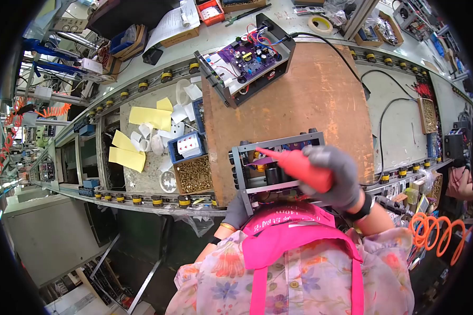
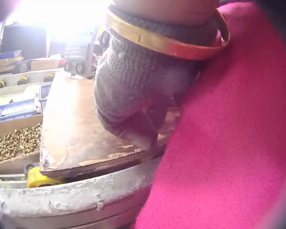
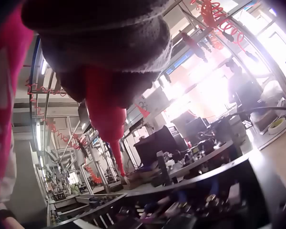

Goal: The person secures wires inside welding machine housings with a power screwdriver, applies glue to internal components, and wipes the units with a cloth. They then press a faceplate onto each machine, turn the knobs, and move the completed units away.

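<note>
Gripped in my gloved right hand (image 1: 335, 176) is a red bottle (image 1: 306, 169) with a long thin nozzle (image 1: 268, 153), held above an open metal-framed unit (image 1: 278, 140) with electronics inside. In the right wrist view the bottle (image 3: 105, 119) points down over the frame (image 3: 190, 181) beneath the right hand (image 3: 100, 52). My gloved left hand (image 1: 236, 212) is at the unit's near left corner, partly hidden. In the left wrist view the left hand (image 2: 133, 90) has bent fingers at the board's edge; what they touch cannot be made out.
A second unit with a purple circuit board (image 1: 244, 59) stands at the back of the wooden board (image 1: 320, 94). Left of the board are a box of brass parts (image 1: 193, 176), a blue tray (image 1: 186, 147) and yellow papers (image 1: 151, 116). A black cable (image 1: 352, 65) runs to the right.
</note>
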The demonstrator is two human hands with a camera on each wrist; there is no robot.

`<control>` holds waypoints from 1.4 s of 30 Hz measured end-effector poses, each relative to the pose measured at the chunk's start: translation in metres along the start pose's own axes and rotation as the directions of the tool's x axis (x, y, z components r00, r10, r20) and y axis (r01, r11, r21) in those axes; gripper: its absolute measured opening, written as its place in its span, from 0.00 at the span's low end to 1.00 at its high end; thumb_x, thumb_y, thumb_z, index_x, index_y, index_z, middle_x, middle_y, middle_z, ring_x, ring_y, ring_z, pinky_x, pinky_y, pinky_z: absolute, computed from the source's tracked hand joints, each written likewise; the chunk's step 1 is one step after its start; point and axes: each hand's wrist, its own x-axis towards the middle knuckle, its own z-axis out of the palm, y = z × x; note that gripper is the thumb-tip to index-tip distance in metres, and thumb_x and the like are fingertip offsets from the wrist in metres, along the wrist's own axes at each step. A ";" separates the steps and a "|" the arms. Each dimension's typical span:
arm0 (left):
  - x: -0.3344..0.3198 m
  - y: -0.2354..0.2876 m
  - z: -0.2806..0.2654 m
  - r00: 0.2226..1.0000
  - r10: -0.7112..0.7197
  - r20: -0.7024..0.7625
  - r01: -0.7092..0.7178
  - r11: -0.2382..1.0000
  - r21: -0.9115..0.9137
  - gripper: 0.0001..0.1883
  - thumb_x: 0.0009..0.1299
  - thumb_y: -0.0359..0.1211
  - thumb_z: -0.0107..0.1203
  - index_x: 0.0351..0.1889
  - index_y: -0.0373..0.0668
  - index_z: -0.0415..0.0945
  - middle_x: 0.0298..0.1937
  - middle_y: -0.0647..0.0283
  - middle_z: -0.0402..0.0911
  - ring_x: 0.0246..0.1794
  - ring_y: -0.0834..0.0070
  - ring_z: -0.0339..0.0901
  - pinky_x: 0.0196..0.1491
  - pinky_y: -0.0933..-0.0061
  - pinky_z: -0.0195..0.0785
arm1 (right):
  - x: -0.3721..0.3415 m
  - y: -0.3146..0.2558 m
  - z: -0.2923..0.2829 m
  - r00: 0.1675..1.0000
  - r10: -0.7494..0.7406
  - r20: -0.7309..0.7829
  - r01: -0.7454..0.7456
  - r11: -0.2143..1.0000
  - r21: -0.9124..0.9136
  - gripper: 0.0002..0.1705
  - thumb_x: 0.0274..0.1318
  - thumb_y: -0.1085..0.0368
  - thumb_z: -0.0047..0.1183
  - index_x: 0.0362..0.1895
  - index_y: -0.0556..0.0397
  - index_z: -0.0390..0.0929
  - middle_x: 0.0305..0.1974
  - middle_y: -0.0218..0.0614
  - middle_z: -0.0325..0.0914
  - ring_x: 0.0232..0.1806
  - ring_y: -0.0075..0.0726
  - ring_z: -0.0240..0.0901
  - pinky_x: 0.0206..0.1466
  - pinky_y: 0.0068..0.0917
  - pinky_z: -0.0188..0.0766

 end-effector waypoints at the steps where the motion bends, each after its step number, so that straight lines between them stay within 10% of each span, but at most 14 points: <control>1: 0.002 -0.003 -0.004 1.000 0.027 0.013 -0.027 0.999 0.017 0.27 0.55 0.38 0.62 0.51 0.41 0.66 0.42 0.57 0.74 0.40 0.64 0.74 0.38 0.68 0.70 | -0.007 -0.009 0.010 1.000 -0.017 0.020 0.017 1.000 -0.008 0.31 0.33 0.71 0.67 0.47 0.53 0.69 0.39 0.44 0.76 0.34 0.49 0.76 0.36 0.36 0.72; 9: -0.039 0.032 0.015 0.887 0.446 0.123 -0.445 0.750 0.489 0.39 0.52 0.51 0.65 0.57 0.42 0.61 0.46 0.51 0.72 0.48 0.51 0.71 0.48 0.59 0.67 | -0.042 -0.014 0.074 0.999 -0.033 0.025 0.038 0.968 -0.250 0.31 0.30 0.68 0.65 0.47 0.46 0.71 0.46 0.36 0.76 0.36 0.42 0.73 0.38 0.33 0.68; 20: -0.044 0.062 0.016 0.765 0.539 0.352 -0.561 0.290 0.775 0.37 0.56 0.59 0.57 0.53 0.39 0.67 0.43 0.51 0.76 0.42 0.52 0.75 0.43 0.58 0.68 | -0.048 -0.022 0.074 1.000 0.016 0.001 -0.015 0.983 -0.184 0.31 0.28 0.70 0.65 0.45 0.48 0.71 0.43 0.38 0.76 0.36 0.45 0.74 0.38 0.35 0.71; 24: -0.046 0.063 0.022 0.759 0.597 0.258 -0.572 0.425 0.701 0.33 0.58 0.59 0.55 0.48 0.40 0.72 0.39 0.54 0.78 0.39 0.55 0.75 0.40 0.61 0.67 | -0.062 -0.035 0.038 0.957 0.135 -0.258 -0.162 0.983 -0.085 0.31 0.37 0.72 0.64 0.49 0.52 0.65 0.43 0.43 0.74 0.39 0.43 0.75 0.44 0.34 0.73; 29: -0.046 0.095 0.039 0.718 0.671 0.182 -0.578 0.430 0.694 0.36 0.60 0.63 0.49 0.50 0.40 0.73 0.38 0.57 0.78 0.36 0.64 0.78 0.40 0.68 0.69 | -0.087 -0.049 -0.022 0.679 0.404 -0.613 -0.406 0.902 0.145 0.29 0.40 0.74 0.59 0.51 0.56 0.63 0.44 0.42 0.70 0.46 0.36 0.70 0.49 0.32 0.71; 42: -0.052 0.112 0.051 0.732 0.659 0.173 -0.533 0.394 0.749 0.44 0.59 0.71 0.41 0.51 0.37 0.70 0.35 0.58 0.80 0.36 0.67 0.80 0.37 0.71 0.71 | -0.111 -0.043 -0.034 0.723 0.434 -0.537 -0.468 0.880 0.082 0.25 0.42 0.74 0.60 0.47 0.57 0.65 0.39 0.39 0.72 0.41 0.31 0.72 0.46 0.28 0.71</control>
